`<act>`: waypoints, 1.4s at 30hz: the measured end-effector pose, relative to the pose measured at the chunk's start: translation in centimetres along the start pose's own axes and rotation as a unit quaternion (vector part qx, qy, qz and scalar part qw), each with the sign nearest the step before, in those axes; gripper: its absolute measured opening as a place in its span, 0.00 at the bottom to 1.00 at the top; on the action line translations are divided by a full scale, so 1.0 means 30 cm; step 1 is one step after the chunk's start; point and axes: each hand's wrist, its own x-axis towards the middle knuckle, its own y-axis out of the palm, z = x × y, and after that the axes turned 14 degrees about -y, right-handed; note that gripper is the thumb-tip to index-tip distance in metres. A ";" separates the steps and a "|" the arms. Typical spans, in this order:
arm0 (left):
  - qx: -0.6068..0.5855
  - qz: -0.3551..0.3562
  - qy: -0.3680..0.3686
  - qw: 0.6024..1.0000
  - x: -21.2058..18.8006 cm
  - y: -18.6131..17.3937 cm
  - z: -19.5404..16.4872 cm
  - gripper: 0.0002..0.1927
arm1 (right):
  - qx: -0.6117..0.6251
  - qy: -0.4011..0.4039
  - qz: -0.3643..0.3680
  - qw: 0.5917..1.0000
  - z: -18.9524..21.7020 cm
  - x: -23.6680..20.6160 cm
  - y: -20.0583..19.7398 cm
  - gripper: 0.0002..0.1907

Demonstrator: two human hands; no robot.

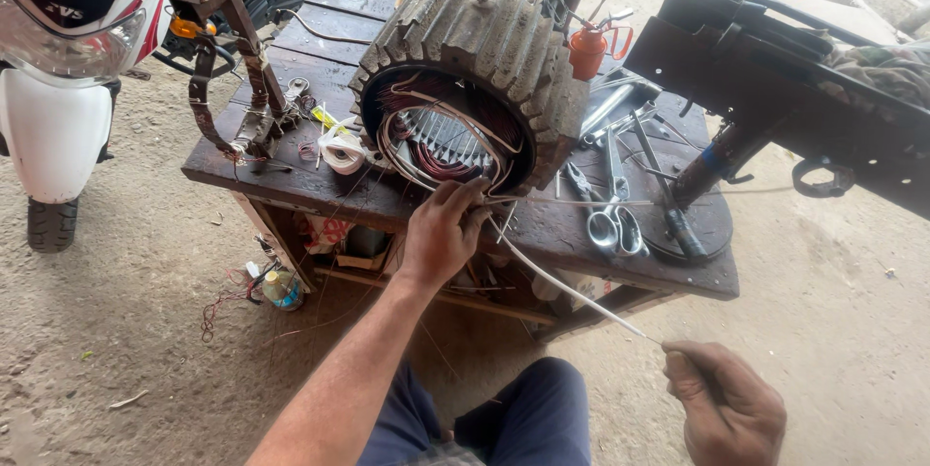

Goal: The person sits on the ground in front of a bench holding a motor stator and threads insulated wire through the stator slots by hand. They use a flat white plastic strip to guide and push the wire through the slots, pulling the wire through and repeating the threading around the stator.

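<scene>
White sleeving strip [572, 290] stretched taut off the front edge of the workbench [320, 190], long axis running diagonally from the lower rim of the motor stator [465, 88] down and rightward. Upper end pinned at the stator mouth by the left hand [441, 233], fingers curled closed against the copper windings [436, 151]. Lower end pinched in the closed right hand [727, 408], well apart from the bench. Left hand nearer the stator. Scissors [615, 229] beside, untouched.
</scene>
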 end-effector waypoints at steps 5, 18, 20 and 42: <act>0.003 -0.016 0.061 0.998 -0.077 -0.011 -0.051 0.20 | 0.024 0.028 -0.004 0.999 0.030 -0.005 -0.005 0.08; 0.050 -0.031 0.112 0.992 -0.058 -0.001 -0.008 0.10 | 0.039 -0.018 0.001 0.999 0.059 0.009 -0.010 0.05; 0.050 0.012 0.075 0.996 -0.068 0.004 -0.014 0.14 | 0.042 -0.004 -0.003 0.999 0.054 0.007 -0.013 0.06; 0.030 -0.045 0.126 0.991 -0.095 -0.118 -0.034 0.05 | -0.029 0.026 0.085 0.996 0.035 -0.018 0.047 0.06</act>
